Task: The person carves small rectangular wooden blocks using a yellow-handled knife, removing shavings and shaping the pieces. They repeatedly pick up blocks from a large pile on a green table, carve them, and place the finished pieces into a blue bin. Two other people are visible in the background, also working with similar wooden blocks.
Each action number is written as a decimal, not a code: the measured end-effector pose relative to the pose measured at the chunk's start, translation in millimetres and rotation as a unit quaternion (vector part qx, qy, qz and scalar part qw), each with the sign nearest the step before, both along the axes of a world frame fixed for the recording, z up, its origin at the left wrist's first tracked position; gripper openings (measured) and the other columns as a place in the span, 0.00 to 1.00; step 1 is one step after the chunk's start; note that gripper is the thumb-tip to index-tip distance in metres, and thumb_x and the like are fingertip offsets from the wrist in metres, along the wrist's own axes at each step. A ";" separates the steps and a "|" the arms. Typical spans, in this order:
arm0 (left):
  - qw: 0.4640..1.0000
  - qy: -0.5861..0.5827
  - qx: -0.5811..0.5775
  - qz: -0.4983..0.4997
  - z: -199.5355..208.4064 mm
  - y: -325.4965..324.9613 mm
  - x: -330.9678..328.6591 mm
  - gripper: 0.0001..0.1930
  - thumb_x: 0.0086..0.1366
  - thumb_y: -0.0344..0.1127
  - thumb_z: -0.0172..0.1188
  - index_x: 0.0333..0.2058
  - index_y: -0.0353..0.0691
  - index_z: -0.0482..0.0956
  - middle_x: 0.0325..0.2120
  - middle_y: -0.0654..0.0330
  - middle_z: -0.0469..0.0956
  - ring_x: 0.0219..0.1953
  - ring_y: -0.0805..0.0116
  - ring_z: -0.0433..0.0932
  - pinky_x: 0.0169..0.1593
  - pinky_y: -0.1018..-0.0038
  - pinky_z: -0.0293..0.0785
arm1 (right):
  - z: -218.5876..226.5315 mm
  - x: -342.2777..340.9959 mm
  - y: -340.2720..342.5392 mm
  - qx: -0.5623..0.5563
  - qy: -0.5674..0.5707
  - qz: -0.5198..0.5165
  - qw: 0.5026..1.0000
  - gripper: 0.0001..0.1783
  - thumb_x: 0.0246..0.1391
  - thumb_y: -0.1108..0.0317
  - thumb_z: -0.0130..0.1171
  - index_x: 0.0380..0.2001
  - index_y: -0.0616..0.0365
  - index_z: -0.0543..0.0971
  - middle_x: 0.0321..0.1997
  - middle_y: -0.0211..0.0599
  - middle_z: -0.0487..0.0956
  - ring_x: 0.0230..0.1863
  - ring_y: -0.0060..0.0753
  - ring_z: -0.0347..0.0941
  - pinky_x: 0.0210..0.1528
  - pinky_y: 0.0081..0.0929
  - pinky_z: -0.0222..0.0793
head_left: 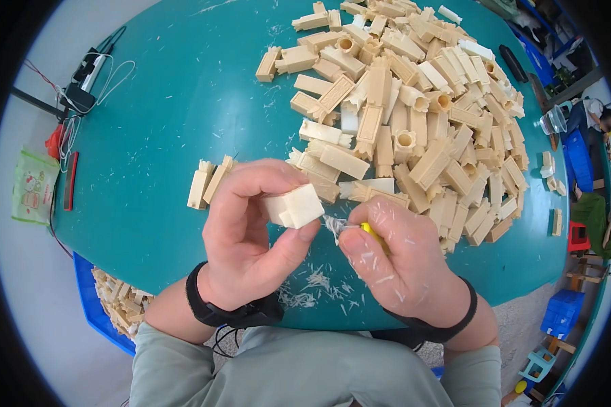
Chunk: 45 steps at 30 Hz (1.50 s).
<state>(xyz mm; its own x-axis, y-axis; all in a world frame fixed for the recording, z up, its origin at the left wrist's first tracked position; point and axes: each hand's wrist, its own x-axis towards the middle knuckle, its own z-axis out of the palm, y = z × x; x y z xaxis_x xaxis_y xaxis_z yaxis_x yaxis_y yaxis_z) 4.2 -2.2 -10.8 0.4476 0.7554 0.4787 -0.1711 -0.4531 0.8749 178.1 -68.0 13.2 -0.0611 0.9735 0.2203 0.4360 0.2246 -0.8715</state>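
Note:
In my left hand (251, 234) is a cream-coloured plastic block (299, 205), pinched between thumb and fingers with a squared end turned to the right. My right hand (397, 254) grips a trimming tool (373, 234) with a yellow handle and a thin metal shaft. Pale shavings (334, 224) cling around the tool's tip, just right of the block; whether the tip touches the block I cannot tell. More shavings stick to the right hand's fingers. Loose shavings (316, 288) lie on the green table (163, 102) below the hands.
A large heap of similar cream and tan blocks (428, 163) covers the table's far right. Two blocks (200, 184) lie left of my left hand. A blue bin (88, 298) of pieces stands at the lower left. A clear cup (553, 121) is near the right edge.

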 end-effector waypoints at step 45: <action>0.983 0.077 0.054 -0.159 16.5 -16.1 3.1 0.20 0.43 0.24 0.68 0.34 0.41 0.69 0.33 0.56 0.72 0.33 0.70 0.71 0.34 0.77 0.66 | -0.6 8.6 8.6 0.004 -0.060 -0.063 0.996 0.13 0.51 0.62 0.56 0.23 0.60 0.69 0.17 0.42 0.68 0.17 0.46 0.65 0.18 0.33 0.60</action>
<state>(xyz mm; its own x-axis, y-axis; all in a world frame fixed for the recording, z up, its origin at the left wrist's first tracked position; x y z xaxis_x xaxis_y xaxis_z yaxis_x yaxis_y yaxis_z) 7.3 -18.2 5.7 0.7264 0.5135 0.4568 -0.1883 -0.4904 0.8509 186.7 -59.4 12.6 0.0349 0.9735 0.2261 0.5615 0.1680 -0.8102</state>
